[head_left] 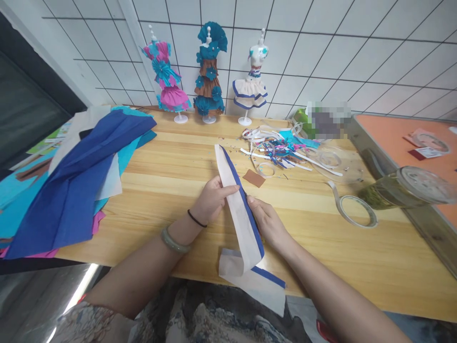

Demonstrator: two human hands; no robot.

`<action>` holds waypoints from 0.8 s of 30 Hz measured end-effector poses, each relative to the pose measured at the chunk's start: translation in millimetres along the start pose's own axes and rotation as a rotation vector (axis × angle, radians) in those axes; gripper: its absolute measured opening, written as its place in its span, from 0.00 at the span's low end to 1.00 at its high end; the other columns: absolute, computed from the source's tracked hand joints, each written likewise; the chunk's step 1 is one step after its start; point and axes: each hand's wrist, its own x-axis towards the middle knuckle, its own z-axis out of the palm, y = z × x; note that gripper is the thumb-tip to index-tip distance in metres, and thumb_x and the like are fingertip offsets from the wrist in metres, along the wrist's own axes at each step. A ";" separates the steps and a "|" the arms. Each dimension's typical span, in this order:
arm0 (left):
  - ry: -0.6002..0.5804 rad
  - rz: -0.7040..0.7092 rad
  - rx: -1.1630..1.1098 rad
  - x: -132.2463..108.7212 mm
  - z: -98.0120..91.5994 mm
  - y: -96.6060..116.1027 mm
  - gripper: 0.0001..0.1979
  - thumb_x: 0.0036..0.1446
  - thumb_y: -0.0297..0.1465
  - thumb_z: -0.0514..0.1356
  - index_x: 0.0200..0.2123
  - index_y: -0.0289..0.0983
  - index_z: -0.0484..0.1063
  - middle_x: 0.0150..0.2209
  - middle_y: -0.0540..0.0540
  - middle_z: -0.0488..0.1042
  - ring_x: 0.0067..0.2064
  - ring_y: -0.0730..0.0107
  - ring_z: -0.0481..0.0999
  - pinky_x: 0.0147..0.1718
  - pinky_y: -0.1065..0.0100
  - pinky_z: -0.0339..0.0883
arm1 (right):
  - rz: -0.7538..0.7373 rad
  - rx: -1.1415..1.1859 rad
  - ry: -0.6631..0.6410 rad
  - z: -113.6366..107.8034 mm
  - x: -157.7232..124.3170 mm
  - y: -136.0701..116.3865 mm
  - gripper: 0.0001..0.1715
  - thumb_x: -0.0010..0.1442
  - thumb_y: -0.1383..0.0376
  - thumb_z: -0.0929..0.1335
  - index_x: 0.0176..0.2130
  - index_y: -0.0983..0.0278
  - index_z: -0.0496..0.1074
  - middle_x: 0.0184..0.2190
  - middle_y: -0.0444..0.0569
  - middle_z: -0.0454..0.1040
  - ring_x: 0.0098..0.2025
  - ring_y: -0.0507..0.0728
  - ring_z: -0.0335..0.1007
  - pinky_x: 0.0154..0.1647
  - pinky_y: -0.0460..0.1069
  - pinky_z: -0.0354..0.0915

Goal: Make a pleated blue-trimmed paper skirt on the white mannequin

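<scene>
A long white strip of crepe-like paper with a blue border along its right edge runs slantwise between my hands. My left hand pinches it near the upper part, thumb on top and fingers behind. At the blue border, the thumb of my right hand presses on the strip; its other fingers are curled underneath and mostly hidden. A small dark bit shows beside that thumb, too little to name. The strip's lower end folds back, and its tail lies over the table's front edge.
Three small dress forms in paper dresses, pink, teal and brown, and white, stand along the wall. Crepe paper sheets are piled left. Scraps, a brown piece, a tape roll and a lidded jar lie right.
</scene>
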 end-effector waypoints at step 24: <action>-0.055 -0.001 0.064 0.1 2.2 -6.5 0.16 0.38 0.24 0.67 0.33 0.33 0.68 0.28 0.51 0.72 0.30 0.75 0.70 0.32 0.70 0.65 | -0.059 -0.028 0.089 0.0 0.5 -4.0 0.28 0.59 0.43 0.59 0.26 0.63 0.64 0.22 0.45 0.66 0.27 0.54 0.60 0.28 0.48 0.59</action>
